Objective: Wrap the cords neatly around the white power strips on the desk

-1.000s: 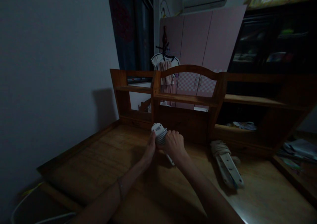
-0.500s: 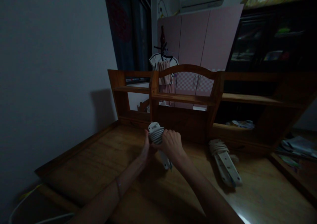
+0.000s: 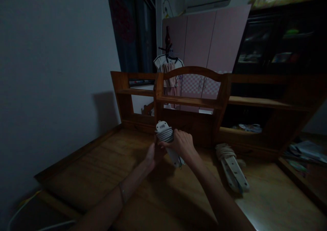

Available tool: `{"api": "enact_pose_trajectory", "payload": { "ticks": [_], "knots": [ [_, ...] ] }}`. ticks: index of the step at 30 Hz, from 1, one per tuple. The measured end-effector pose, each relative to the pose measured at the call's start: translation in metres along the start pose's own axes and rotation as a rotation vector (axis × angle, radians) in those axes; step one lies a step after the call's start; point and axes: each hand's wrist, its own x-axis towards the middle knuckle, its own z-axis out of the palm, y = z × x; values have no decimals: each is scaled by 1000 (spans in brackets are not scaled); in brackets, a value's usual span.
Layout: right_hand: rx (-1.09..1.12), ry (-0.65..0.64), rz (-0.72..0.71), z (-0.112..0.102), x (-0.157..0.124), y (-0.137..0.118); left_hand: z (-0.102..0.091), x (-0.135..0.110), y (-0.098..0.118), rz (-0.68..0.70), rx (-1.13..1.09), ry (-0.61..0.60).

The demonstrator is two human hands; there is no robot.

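Between my hands is a white power strip [image 3: 175,157] with its grey-white cord [image 3: 165,134] wound in several turns around its upper part. It tilts, with the labelled end up and to the left, above the wooden desktop. My left hand [image 3: 153,153] holds it from beneath and the left side; some of its fingers are hidden behind the strip. My right hand [image 3: 183,142] is closed at the right edge of the wound cord, thumb across the strip. To the right, a second power strip [image 3: 233,168], wrapped in beige cord, lies on the desktop.
The wooden desktop [image 3: 107,166] runs back to a wooden shelf unit [image 3: 189,102]. A pale wall [image 3: 61,71] bounds the left side. Papers [image 3: 310,149] lie at the far right beyond a raised wooden edge. A white cable [image 3: 56,225] hangs at the lower left.
Both hands and the power strip have shifted slightly right and up. The strip's lower end has swung to the right. The second power strip has stayed in place.
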Motion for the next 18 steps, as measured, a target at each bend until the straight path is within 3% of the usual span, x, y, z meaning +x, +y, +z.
{"api": "enact_pose_trajectory", "payload": {
  "ticks": [4, 9, 14, 18],
  "knots": [
    [-24, 0, 25, 4, -2, -5, 11, -10, -1, 31, 101, -41],
    [-1, -157, -89, 6, -5, -8, 12, -17, -8, 51, 372, -41],
    [90, -290, -213, -6, 3, 22, 5, -13, -11, 16, 394, -25],
    [346, -417, -266, -21, 11, 54, 5, -14, -11, -15, 393, 3]
  ]
}}
